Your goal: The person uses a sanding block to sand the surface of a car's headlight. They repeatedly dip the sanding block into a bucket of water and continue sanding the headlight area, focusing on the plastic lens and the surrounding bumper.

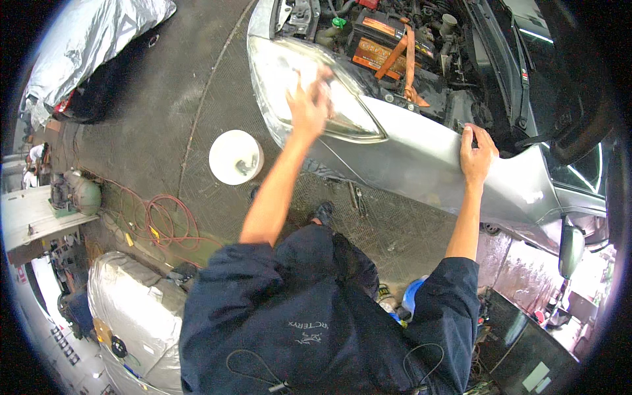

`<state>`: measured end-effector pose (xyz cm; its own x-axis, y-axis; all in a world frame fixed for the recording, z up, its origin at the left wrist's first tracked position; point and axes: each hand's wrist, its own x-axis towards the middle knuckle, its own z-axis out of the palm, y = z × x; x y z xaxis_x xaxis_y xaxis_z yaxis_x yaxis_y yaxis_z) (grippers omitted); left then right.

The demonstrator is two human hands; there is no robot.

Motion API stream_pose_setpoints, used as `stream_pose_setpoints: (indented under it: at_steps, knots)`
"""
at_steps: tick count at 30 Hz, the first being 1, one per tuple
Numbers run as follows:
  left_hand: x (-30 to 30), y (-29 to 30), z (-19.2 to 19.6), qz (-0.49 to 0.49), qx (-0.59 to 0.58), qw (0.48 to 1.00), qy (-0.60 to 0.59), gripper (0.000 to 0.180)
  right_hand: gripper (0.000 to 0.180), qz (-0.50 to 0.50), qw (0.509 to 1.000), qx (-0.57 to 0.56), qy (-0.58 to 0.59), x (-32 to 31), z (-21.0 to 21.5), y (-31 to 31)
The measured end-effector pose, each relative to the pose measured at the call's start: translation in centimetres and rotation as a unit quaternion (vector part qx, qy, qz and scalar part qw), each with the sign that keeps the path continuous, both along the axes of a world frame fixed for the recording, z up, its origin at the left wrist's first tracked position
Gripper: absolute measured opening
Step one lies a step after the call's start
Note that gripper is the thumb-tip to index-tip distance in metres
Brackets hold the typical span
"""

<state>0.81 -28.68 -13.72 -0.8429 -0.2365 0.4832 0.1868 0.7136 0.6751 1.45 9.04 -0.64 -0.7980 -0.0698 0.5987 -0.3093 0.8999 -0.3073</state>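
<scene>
Currently, left hand [309, 105] blurred at headlight [349, 108] — grip unclear; right hand [478, 157] half-open, resting on silver fender [421, 148].

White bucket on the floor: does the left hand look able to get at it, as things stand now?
Probably yes, by bending down: the left hand is up at the headlight, but the white bucket is open on top and nothing seems to block the way.

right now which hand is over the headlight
The left hand, blurred over the headlight; the right hand rests on the silver fender, near its upper edge.
</scene>
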Motion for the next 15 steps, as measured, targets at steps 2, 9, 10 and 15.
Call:
stream_pose_setpoints:
  at_steps: [2, 9, 10, 15]
  knots:
    - [-3.6, -2.8, 0.1, 0.091, 0.056, 0.992, -0.072, 0.053, 0.020, 0.005, 1.000, -0.002, -0.011, 0.0, 0.0, -0.7]
    - [3.8, 2.6, 1.5, -0.032, 0.023, 0.998, -0.042, 0.052, 0.022, -0.016, 0.999, 0.027, -0.003, 0.1, -0.6, 0.2]
    - [2.0, 1.6, 2.6, 0.024, 0.100, 0.992, -0.078, 0.051, 0.022, -0.012, 0.999, 0.029, -0.013, 0.1, -0.5, -0.2]
    - [3.7, 6.1, 0.6, 0.080, 0.143, 0.986, 0.035, 0.052, 0.022, -0.026, 0.998, 0.055, -0.011, 0.0, -1.3, 0.5]
